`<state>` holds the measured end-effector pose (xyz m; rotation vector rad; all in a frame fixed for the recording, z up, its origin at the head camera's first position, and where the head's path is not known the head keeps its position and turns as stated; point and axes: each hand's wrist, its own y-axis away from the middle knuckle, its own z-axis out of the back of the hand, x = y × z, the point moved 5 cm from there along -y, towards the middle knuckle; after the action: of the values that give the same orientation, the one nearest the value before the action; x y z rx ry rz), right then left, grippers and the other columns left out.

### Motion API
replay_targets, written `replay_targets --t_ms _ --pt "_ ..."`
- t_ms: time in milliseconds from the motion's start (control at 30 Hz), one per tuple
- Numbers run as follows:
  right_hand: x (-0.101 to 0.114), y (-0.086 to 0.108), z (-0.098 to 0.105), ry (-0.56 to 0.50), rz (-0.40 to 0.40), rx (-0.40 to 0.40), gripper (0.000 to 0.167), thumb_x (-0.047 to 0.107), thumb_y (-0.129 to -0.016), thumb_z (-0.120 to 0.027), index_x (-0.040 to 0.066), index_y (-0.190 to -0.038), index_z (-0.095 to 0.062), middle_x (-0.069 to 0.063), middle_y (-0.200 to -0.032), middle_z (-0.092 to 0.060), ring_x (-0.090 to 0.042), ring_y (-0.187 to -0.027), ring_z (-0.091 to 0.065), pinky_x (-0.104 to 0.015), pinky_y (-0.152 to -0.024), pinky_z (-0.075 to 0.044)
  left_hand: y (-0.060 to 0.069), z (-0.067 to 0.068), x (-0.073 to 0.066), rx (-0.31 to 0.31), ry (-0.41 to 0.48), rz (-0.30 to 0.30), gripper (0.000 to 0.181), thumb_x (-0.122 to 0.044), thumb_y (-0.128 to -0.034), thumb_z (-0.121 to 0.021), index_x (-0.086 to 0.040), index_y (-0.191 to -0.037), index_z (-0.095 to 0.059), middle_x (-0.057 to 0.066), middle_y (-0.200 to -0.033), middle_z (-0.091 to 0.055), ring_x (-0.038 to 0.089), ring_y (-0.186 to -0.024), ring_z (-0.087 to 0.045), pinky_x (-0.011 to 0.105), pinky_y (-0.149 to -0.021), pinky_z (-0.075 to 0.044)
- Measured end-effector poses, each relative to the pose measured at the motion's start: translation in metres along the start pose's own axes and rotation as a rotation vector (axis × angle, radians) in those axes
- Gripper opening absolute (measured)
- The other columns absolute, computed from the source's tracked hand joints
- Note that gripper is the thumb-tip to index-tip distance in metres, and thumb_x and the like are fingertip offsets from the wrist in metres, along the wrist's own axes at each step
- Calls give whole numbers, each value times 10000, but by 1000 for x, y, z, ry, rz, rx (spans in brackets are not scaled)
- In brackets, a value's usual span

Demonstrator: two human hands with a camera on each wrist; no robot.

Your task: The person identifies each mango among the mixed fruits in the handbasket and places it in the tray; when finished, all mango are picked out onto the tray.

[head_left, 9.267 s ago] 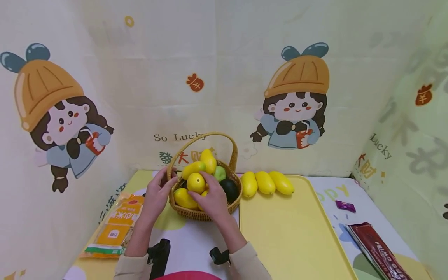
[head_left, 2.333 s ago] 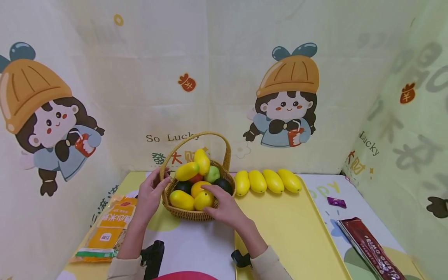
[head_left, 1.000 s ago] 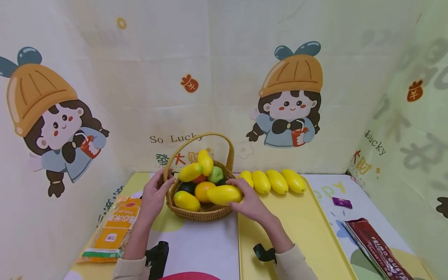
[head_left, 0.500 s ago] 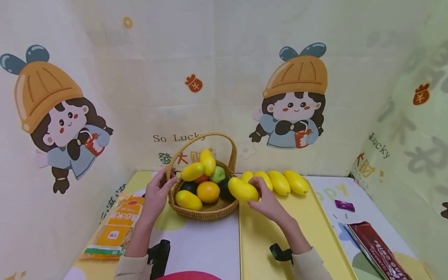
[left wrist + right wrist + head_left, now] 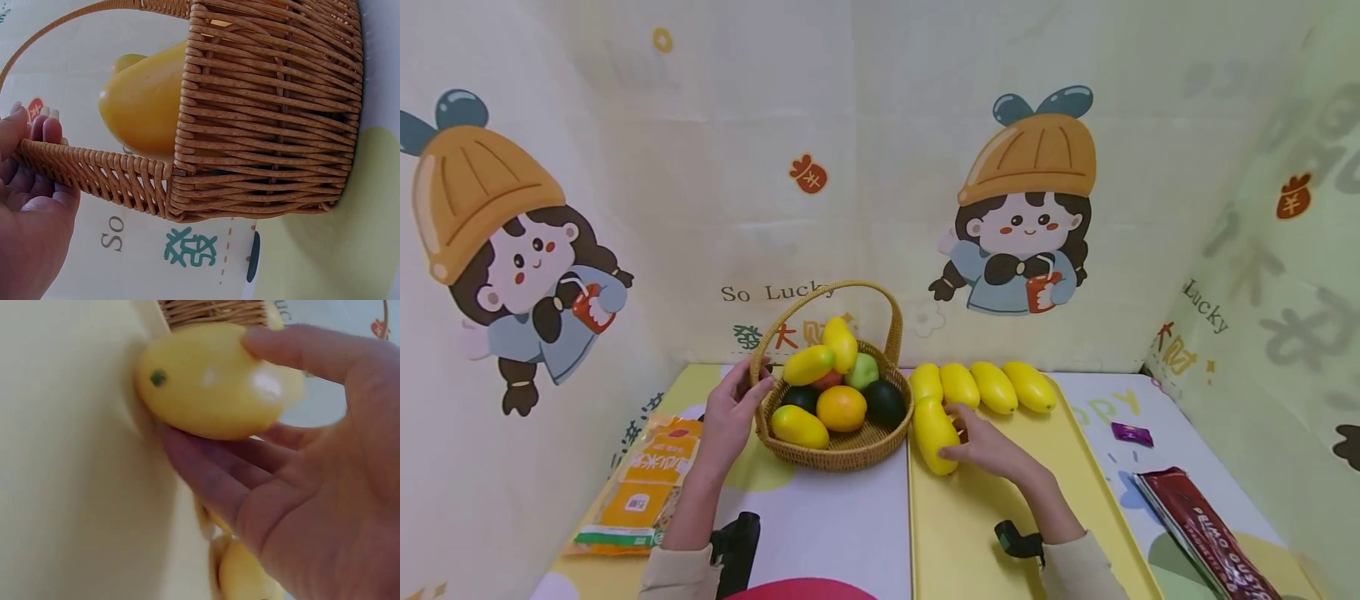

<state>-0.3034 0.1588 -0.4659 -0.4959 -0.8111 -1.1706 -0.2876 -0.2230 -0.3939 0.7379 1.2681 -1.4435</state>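
In the head view my left hand point(image 5: 730, 421) holds the handle of a wicker basket point(image 5: 842, 458); the left wrist view shows its fingers curled round that handle point(image 5: 94, 172). My right hand point(image 5: 992, 446) grips a yellow mango point(image 5: 934, 437) between thumb and fingers, low over the left edge of the yellow tray point(image 5: 1000, 517). The right wrist view shows the stem end of this mango point(image 5: 212, 384). Behind it, several similar mangoes point(image 5: 992, 387) lie in a row along the tray's back. The basket bears an orange point(image 5: 841, 408), dark avocados point(image 5: 885, 404), a green fruit point(image 5: 862, 367) and yellow mangoes point(image 5: 800, 427).
Left of the basket lies an orange food packet point(image 5: 636, 487). A dark red spaghetti packet point(image 5: 1206, 529) and a small purple wrapped piece point(image 5: 1132, 433) lie right of the tray. A printed cloth wall point(image 5: 880, 208) stands behind the table.
Since 9.3 seconds ago the tray's row has gained a mango. Over the last second my right hand has carried another mango from the basket rightward and turned it lengthwise. My left hand has stayed put.
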Motion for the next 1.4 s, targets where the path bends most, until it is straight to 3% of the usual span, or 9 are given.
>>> replay_targets --t_ms 167,400,767,1167,1400 --pt "-5 0 0 -23 -12 50 693 343 -820 -777 96 -1379 -450 -85 -1169 -602 -218 -1018 -554 -310 -783 -507 0 1 -1 0 -12 -1 457 -391 -996 -574 -171 -1394 -528 136 -1186 -584 246 -1085 -568 91 -901 -490" --pt "-5 2 6 -27 29 52 740 361 -834 -771 104 -1444 -439 -92 -1295 -573 -240 -1122 -576 -352 -891 -518 1 1 -2 -12 -26 -4 427 -375 -1004 -566 -164 -1374 -542 70 -1136 -581 192 -1046 -587 94 -887 -498" --pt "-10 4 5 -64 55 154 747 368 -828 -780 169 -1464 -442 -131 -1333 -552 -236 -1026 -625 -356 -863 -518 1 2 -1 -15 -26 -14 420 -367 -1005 -568 -152 -1365 -547 58 -1123 -581 121 -1027 -587 96 -887 -499" --pt "-9 0 0 -12 88 86 661 390 -837 -781 157 -1400 -525 -87 -1299 -587 -186 -969 -629 -332 -834 -519 1 0 0 -9 -15 -17 422 -353 -1003 -573 -152 -1373 -542 58 -1118 -582 165 -1031 -586 98 -882 -502" --pt "-4 0 3 -41 104 41 688 364 -846 -777 137 -1434 -500 -88 -1424 -548 -272 -1129 -610 -399 -919 -524 1 1 1 -10 -21 -14 429 -367 -1005 -565 -158 -1378 -538 61 -1129 -583 137 -1030 -581 110 -889 -504"
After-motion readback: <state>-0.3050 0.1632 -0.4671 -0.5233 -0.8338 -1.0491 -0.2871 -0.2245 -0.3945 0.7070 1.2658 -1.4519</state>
